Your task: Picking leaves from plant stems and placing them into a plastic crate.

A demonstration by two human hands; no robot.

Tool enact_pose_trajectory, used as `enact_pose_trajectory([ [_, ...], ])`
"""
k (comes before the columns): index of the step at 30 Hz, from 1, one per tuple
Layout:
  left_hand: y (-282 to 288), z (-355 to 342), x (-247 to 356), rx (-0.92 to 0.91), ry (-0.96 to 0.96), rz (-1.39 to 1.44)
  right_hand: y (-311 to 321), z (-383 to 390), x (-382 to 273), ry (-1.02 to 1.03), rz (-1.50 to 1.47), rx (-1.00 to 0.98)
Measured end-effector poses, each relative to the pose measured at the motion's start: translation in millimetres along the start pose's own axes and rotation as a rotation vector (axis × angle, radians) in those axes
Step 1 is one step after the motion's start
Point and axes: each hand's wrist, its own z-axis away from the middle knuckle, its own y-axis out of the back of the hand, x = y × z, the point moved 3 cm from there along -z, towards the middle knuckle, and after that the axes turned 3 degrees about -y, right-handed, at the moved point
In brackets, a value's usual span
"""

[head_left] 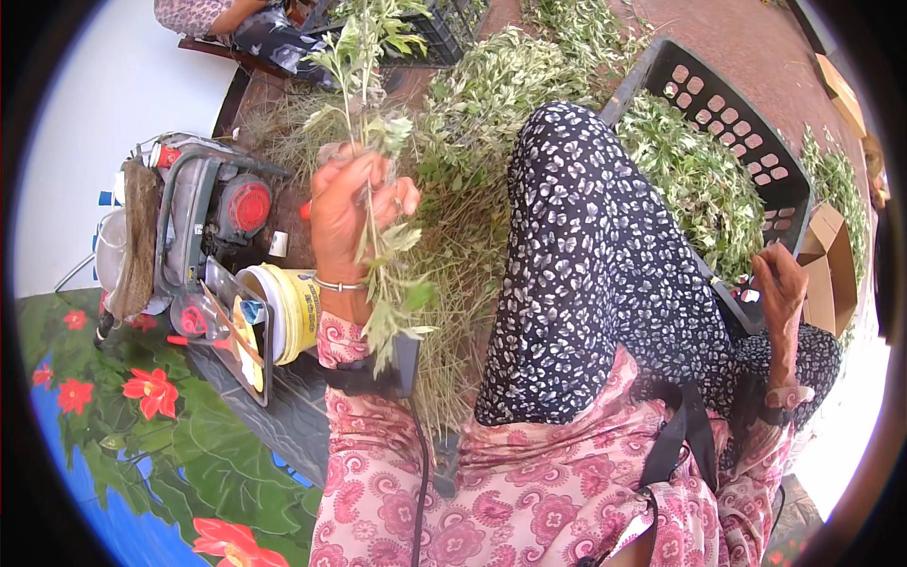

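Two bare hands show in my head view. The left hand (354,203) is clenched around a leafy stem (387,241), its leaves showing on both sides of the fist. I see the right hand (780,282) curled beside the black crate (795,170), which holds cut greens (699,175); whether those fingers grip anything, I cannot tell. A loose green heap (487,94) lies between the left hand and the crate.

Makeshift workspace for leafy cuttings (496,90)
I see them heaped beyond the left hand (354,194), a slotted crate (798,191) by the right hand (782,279), a framed engine (248,206) left of both.
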Motion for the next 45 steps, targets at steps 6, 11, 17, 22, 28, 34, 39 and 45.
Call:
enact_pose_trajectory([
  [6, -38.7, 10.2, 4.2, -0.37, 0.085, 0.211, -0.9, -0.6, -9.4, 0.018, -0.132, 0.008],
  [11, -69.6, 16.3, 0.3, -0.515, 0.063, 0.298, -2.1, -3.6, -47.4, -0.042, -0.33, -0.012],
  [17, -104.9, 25.0, -2.7, -0.633, 0.143, 0.316, -15.0, -27.0, -145.0, 0.265, -0.507, -0.075],
  [22, -144.6, 29.4, -12.5, -0.59, 0.269, 0.485, -35.8, -61.6, -183.6, 0.303, -0.547, -0.212],
  [28, -172.3, 36.2, -21.8, -0.517, 0.346, 0.501, -39.5, -63.6, -175.7, 0.284, -1.013, -0.395],
  [34, -177.9, 23.6, -22.0, -0.382, 0.21, 0.39, -2.4, -58.9, -105.1, 0.077, -0.637, -0.083],
  [39, -181.8, 1.1, -31.9, -0.251, 0.107, 0.107, 44.4, -40.2, -33.8, -0.041, -0.792, 0.118],
  [45, -190.8, -32.3, -62.5, -0.327, 0.119, -0.029, 65.4, -17.6, 22.2, -0.106, -1.147, 0.174],
])
